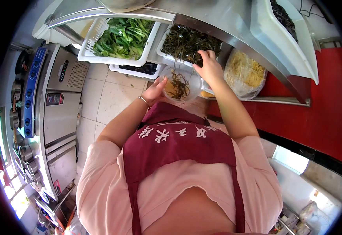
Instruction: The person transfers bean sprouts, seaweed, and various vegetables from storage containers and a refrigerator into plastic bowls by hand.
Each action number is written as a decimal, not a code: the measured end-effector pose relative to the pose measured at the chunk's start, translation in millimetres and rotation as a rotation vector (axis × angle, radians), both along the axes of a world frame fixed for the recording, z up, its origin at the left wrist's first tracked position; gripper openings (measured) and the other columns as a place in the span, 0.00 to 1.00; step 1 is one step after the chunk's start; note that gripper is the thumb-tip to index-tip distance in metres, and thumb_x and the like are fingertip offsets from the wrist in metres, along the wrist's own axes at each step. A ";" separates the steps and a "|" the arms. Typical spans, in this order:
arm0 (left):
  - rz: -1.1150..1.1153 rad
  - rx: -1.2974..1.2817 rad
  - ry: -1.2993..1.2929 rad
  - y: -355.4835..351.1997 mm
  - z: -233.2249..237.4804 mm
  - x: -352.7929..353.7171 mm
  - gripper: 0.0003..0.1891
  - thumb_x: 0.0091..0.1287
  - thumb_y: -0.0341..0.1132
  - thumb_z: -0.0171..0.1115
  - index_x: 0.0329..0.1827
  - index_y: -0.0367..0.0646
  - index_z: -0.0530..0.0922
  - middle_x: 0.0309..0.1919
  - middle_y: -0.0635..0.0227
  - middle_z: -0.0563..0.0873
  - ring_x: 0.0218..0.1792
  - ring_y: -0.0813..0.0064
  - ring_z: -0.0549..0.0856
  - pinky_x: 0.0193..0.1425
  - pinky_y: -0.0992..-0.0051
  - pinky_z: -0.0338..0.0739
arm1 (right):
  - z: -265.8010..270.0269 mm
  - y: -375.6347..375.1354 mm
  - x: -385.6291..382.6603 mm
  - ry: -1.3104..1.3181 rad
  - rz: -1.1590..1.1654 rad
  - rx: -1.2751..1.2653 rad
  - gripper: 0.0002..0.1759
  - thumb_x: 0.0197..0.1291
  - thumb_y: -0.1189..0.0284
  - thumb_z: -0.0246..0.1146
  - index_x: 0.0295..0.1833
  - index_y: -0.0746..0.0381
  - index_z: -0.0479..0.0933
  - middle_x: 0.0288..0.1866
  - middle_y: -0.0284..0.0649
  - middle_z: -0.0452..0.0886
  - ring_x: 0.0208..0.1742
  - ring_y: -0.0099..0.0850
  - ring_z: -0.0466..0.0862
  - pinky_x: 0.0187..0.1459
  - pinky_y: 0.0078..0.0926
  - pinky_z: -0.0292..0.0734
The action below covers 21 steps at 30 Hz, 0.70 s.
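Observation:
My left hand (155,91) grips the rim of a clear round plastic bowl (196,84) in front of my apron. Inside the bowl lies a small heap of dark, brownish-green seaweed strips (177,87). My right hand (209,68) is over the near right edge of a white basket (162,47) filled with more seaweed strips (188,39). Its thumb and fingers are curled around some of these strips, though the fingertips are partly hidden. A few strands hang over the basket's edge toward the bowl.
Left of the seaweed stands a white basket (85,53) of cut green leaves (122,38), above a tray of dark food (141,68). A bag of yellow noodles (243,74) sits at right, beside a metal rail (273,101) and red surface (328,105). Steel stove equipment (63,109) stands far left.

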<state>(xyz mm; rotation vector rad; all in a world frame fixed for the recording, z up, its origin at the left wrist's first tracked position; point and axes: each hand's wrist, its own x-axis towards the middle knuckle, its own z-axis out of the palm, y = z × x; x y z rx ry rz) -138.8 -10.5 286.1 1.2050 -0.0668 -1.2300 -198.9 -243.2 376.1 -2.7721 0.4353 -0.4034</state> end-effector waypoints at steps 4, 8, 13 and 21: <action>-0.013 0.011 -0.025 -1.3 -2.3 1.7 0.34 0.68 0.60 0.49 0.72 0.55 0.52 0.58 0.68 0.73 0.47 0.71 0.78 0.40 0.71 0.74 | -21.9 -18.9 22.2 0.023 -0.002 0.107 0.14 0.52 0.72 0.63 0.45 0.56 0.74 0.50 0.43 0.74 0.42 0.44 0.80 0.41 0.39 0.78; -0.023 0.016 -0.021 -2.5 -13.6 5.4 0.34 0.68 0.60 0.49 0.71 0.55 0.54 0.55 0.71 0.74 0.43 0.75 0.78 0.38 0.72 0.73 | -7.7 -35.8 36.4 -0.186 -0.009 0.156 0.07 0.51 0.74 0.61 0.38 0.57 0.78 0.39 0.42 0.79 0.39 0.42 0.80 0.41 0.35 0.76; -0.008 0.047 -0.033 -2.6 -8.8 6.0 0.32 0.67 0.60 0.50 0.70 0.56 0.55 0.51 0.73 0.77 0.38 0.79 0.78 0.37 0.74 0.72 | 37.0 -47.1 47.3 -0.144 -0.081 0.168 0.12 0.54 0.68 0.63 0.44 0.58 0.79 0.40 0.42 0.83 0.39 0.35 0.82 0.43 0.29 0.75; -0.014 0.067 -0.028 -1.3 0.9 5.2 0.32 0.67 0.60 0.50 0.70 0.57 0.55 0.48 0.73 0.77 0.36 0.80 0.77 0.36 0.75 0.71 | 42.4 -50.8 44.4 -0.266 -0.113 0.364 0.14 0.58 0.66 0.63 0.45 0.64 0.78 0.38 0.36 0.82 0.36 0.27 0.80 0.41 0.24 0.75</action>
